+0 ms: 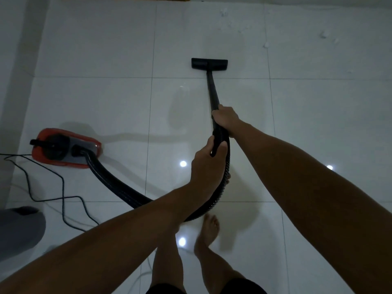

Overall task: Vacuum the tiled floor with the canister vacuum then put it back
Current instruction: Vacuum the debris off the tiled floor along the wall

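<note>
Vacuum wand [212,92] in both hands [209,160]

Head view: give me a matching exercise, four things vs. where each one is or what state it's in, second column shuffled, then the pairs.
Things:
1. floor head
2. red canister
3. power cord
4. white crumbs

Places or states:
A. lying in loose loops on the tiles at lower left
B. scattered at upper right, beyond the wand's end
C. flat on the tiles at the far end of the wand
D. sitting on the floor at left, hose plugged into it

Pairs: 1-C, 2-D, 3-A, 4-B

The left hand and right hand both grip the wand near the hose joint.
</note>
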